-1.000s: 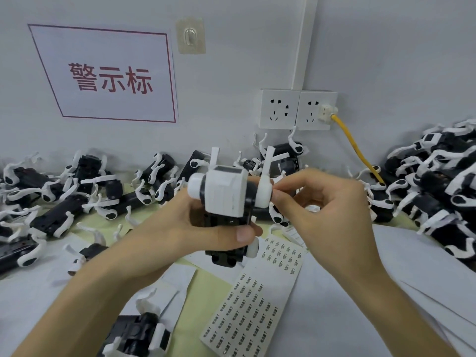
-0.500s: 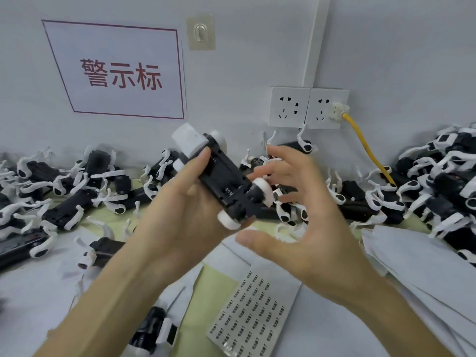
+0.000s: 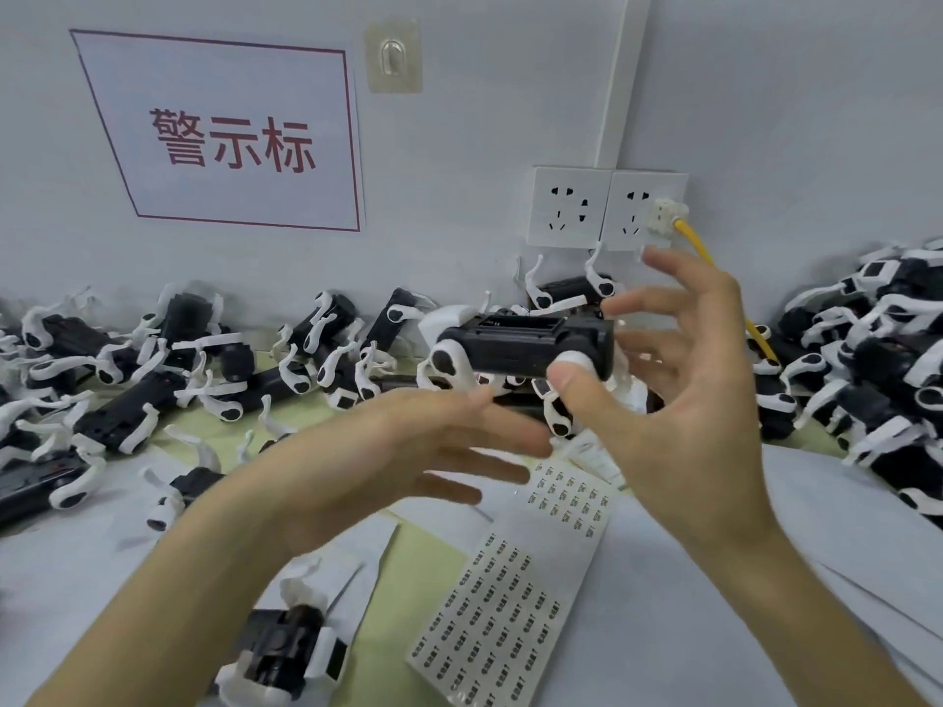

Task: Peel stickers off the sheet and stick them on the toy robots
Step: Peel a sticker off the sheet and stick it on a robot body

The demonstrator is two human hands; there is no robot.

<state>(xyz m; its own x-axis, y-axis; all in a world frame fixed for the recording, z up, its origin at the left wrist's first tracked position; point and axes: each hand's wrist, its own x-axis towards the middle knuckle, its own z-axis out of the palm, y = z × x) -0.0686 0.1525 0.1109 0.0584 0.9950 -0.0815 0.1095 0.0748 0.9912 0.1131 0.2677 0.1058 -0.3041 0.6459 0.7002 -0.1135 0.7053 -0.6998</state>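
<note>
A black-and-white toy robot (image 3: 515,344) is in the air at mid-frame, lying level with its black underside up. My right hand (image 3: 678,400) pinches its right end, thumb in front and fingers spread behind it. My left hand (image 3: 408,451) hovers just below and left of the toy, fingers straight and blurred, holding nothing. The sticker sheet (image 3: 505,604), a white strip with rows of small printed labels, lies flat on the table below my hands.
Heaps of the same toy robots lie along the wall at left (image 3: 127,380) and right (image 3: 867,359). One more toy robot (image 3: 286,650) sits near the bottom edge. White paper sheets (image 3: 842,528) cover the right side. A yellow cable (image 3: 699,247) runs from the wall socket.
The toy robot passed from my left hand to my right and turned level, underside up. My left hand let go and dropped below it, open.
</note>
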